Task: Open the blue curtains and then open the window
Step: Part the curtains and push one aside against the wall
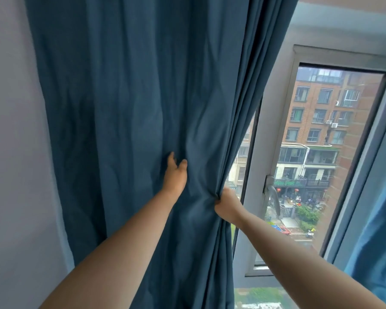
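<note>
A dark blue curtain point(129, 108) hangs over the left and middle of the view, gathered in folds. My left hand point(175, 175) grips a fold of its cloth at mid height. My right hand point(226, 205) grips the curtain's right edge, its fingers hidden in the fabric. To the right the window point(321, 152) shows, with a grey-white frame and a handle point(269, 185) pointing down on its left stile. The pane looks closed. A second, lighter blue curtain point(379, 230) hangs at the far right edge.
A pale wall point(13, 152) fills the left side. Brick apartment buildings point(316, 108) and a street far below show through the glass. The window's lower frame point(257, 274) sits just right of the curtain's hem.
</note>
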A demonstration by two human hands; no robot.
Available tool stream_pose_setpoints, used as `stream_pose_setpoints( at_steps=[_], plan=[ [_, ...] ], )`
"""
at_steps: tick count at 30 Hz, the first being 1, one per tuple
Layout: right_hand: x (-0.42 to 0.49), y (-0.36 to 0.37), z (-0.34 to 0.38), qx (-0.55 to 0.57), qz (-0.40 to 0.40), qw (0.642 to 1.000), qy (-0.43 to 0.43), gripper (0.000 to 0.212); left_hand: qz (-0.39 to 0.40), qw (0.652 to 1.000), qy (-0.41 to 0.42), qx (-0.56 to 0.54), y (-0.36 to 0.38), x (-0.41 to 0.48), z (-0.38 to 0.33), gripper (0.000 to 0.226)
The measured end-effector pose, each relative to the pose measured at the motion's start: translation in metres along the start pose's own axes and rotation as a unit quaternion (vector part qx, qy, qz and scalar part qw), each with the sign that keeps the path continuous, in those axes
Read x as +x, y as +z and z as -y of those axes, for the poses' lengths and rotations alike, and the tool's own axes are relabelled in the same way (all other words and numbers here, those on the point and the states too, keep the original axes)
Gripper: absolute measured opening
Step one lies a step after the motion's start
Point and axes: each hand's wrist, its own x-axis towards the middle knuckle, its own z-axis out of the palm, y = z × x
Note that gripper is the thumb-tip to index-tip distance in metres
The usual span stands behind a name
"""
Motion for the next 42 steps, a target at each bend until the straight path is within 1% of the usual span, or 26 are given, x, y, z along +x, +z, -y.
stream_pose_setpoints(
  at_steps=[5, 9, 11, 13, 16, 19, 22, 25, 27, 30, 34, 38, 40, 42],
  plan=[
    [0.001, 0.028, 0.028, 0.006, 0.014, 1.000, -0.024, 0.047, -0.041, 0.997, 0.064, -0.013, -0.010, -0.001, 0.002, 0.042],
    [0.001, 0.029, 0.031, -0.003, 0.021, 1.000, -0.021, 0.048, -0.068, 0.993, 0.089, -0.025, -0.010, 0.002, 0.000, 0.030],
    [-0.001, 0.023, 0.027, -0.009, 0.030, 0.999, -0.005, 0.046, -0.098, 0.991, 0.095, -0.007, -0.005, 0.003, -0.002, 0.023],
    [-0.004, 0.018, 0.023, -0.010, 0.034, 0.999, 0.004, 0.044, -0.137, 0.984, 0.108, 0.025, 0.001, 0.004, -0.005, 0.008],
    [-0.006, 0.013, 0.016, -0.004, 0.024, 1.000, 0.008, 0.048, -0.179, 0.974, 0.122, 0.061, 0.008, 0.002, -0.008, 0.036],
    [-0.006, 0.009, 0.008, 0.005, 0.009, 1.000, 0.008, 0.052, -0.184, 0.967, 0.152, 0.088, 0.011, -0.006, -0.010, 0.052],
    [-0.006, 0.003, -0.005, 0.007, -0.024, 1.000, 0.008, 0.048, -0.181, 0.957, 0.178, 0.139, 0.013, -0.012, -0.015, 0.054],
    [-0.007, 0.001, -0.015, 0.021, -0.064, 0.998, -0.001, 0.039, -0.185, 0.940, 0.190, 0.214, 0.012, -0.014, -0.019, 0.047],
    [-0.009, -0.001, -0.019, 0.034, -0.087, 0.995, -0.015, 0.037, -0.173, 0.939, 0.186, 0.232, 0.015, -0.014, -0.022, 0.043],
    [-0.011, -0.002, -0.023, 0.052, -0.106, 0.992, -0.036, 0.037, -0.113, 0.962, 0.159, 0.192, 0.024, -0.014, -0.027, 0.042],
    [-0.012, -0.004, -0.028, 0.057, -0.069, 0.994, -0.057, 0.038, -0.041, 0.983, 0.116, 0.137, 0.034, -0.010, -0.031, 0.038],
    [-0.014, -0.007, -0.027, 0.101, -0.009, 0.993, -0.055, 0.039, 0.007, 0.993, 0.082, 0.087, 0.040, -0.012, -0.034, 0.025],
    [-0.016, -0.007, -0.025, 0.140, -0.003, 0.989, -0.041, 0.038, 0.017, 0.994, 0.072, 0.078, 0.040, -0.014, -0.035, 0.021],
    [-0.017, -0.004, -0.021, 0.168, -0.027, 0.985, -0.026, 0.041, 0.023, 0.995, 0.058, 0.073, 0.039, -0.015, -0.035, 0.020]
  ],
)
